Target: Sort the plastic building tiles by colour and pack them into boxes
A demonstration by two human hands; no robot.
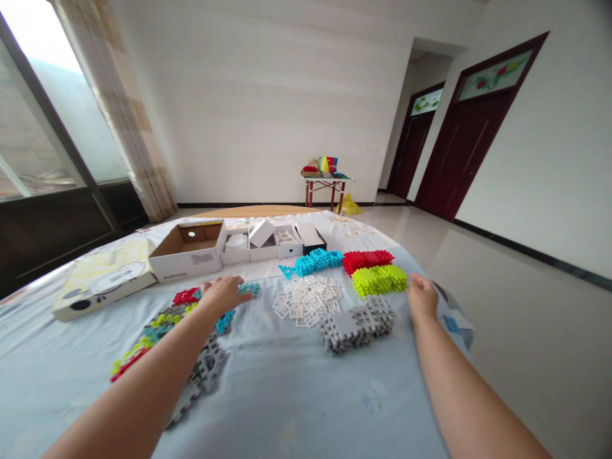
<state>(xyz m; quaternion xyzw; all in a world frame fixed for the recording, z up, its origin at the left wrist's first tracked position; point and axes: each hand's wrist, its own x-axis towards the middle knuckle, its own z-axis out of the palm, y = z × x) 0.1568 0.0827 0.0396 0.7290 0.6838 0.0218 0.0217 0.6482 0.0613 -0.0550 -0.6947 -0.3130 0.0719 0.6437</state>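
My left hand (pixel 224 292) is over the right side of a mixed pile of interlocking plastic tiles, its thumb and fingers apart. Just beyond its fingertips is a teal tile (pixel 249 289); red tiles (pixel 185 297) and grey tiles (pixel 209 363) lie around and under the arm. My right hand (pixel 423 294) is curled at the right end of a lime-green tile stack (pixel 380 280); whatever its fingers may hold is hidden. Beside that stack are a red stack (pixel 367 261), a blue stack (pixel 318 261) and a grey stack (pixel 357 324). White square pieces (pixel 308 301) form a loose heap between my hands.
Along the far side stand an open cardboard box (pixel 189 252), several small white boxes (pixel 264 248) and a flat yellow-and-white box (pixel 108 277). A pale blue cloth (pixel 287 389) covers the table. Farther back, a small table (pixel 326 180) bears colourful items near the wall.
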